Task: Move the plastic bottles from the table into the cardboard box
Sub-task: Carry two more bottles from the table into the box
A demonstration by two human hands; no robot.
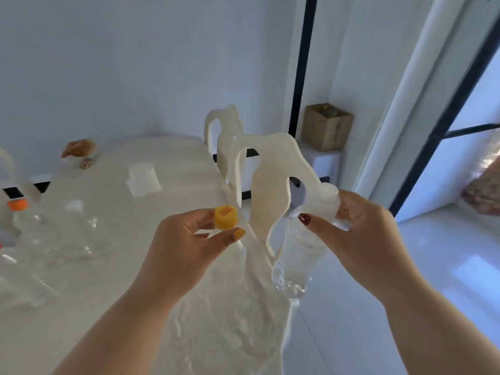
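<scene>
My right hand grips the upper part of a clear plastic bottle, held in the air past the table's right edge with its bottom pointing down toward me. My left hand pinches a yellow bottle cap between thumb and fingers, just left of the bottle. Several more clear bottles lie on the white table at the left, one with an orange cap. The cardboard box stands open on a white stand far off, behind the table's right corner.
Two white curvy chair backs rise along the table's right edge, between my hands and the box. A white holder and a brownish object sit at the table's far side. White floor lies at the right, beside a window.
</scene>
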